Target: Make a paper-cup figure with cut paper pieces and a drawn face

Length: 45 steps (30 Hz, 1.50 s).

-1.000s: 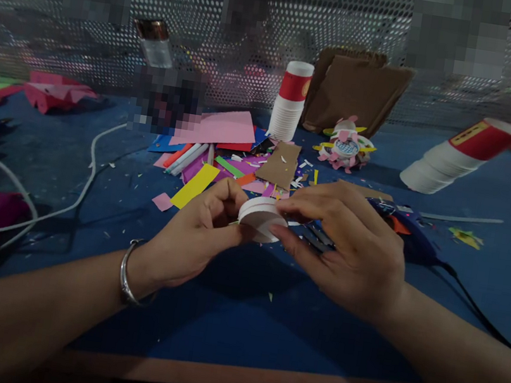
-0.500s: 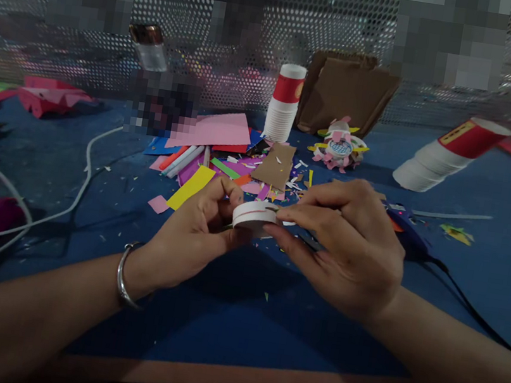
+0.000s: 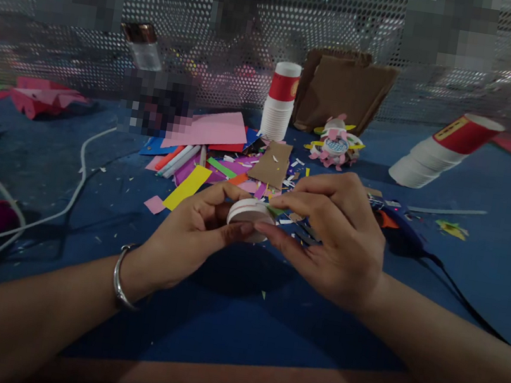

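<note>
Both hands hold a small white round paper piece (image 3: 248,214) with a thin red line round its side, just above the blue table (image 3: 226,321). My left hand (image 3: 191,233), with a silver bracelet on the wrist, pinches it from the left between thumb and fingers. My right hand (image 3: 330,235) grips it from the right, with the fingers curled over its rim. A small green scrap shows at my right fingertips.
Coloured paper strips and scraps (image 3: 211,169) lie behind the hands. A stack of red-and-white paper cups (image 3: 279,102) stands further back, and another stack (image 3: 438,155) lies on its side at right. A blue glue gun (image 3: 396,228) with a black cord lies right of my hand. A white cable (image 3: 57,200) runs at left.
The white round piece has turned in my fingers, so that its red-lined side shows more. Both hands shifted slightly left and up in view.
</note>
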Each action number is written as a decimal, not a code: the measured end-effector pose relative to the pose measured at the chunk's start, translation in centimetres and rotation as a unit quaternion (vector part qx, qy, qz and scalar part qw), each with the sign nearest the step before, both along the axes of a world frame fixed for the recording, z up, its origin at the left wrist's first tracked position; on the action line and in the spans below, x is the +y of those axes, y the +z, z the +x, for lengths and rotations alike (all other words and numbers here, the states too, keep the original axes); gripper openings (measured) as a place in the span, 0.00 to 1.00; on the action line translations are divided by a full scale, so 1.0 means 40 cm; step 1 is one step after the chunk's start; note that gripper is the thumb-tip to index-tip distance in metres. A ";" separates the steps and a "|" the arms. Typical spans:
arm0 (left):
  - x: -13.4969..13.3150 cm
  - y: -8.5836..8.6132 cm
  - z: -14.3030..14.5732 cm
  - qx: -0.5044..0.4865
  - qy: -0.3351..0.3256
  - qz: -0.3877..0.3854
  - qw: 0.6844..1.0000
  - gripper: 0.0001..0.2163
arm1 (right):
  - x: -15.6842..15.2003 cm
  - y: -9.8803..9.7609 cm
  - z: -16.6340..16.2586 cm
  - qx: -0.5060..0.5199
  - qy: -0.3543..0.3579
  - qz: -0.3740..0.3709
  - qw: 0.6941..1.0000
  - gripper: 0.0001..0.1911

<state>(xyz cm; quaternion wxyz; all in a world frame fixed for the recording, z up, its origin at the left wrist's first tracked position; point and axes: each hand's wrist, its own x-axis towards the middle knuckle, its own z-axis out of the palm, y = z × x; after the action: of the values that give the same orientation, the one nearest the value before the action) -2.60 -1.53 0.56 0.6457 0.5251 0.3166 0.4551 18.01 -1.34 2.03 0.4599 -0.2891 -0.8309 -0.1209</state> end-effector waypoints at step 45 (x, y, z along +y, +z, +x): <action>0.012 0.003 -0.012 -0.005 0.136 -0.007 0.991 0.18 | 0.028 0.008 0.016 0.112 0.026 -0.331 0.937 0.07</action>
<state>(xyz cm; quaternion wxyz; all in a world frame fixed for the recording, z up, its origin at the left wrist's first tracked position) -3.07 -1.06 0.68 0.5833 0.4702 0.3847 0.5391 18.64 -0.23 2.36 0.4310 -0.4152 -0.7742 0.2061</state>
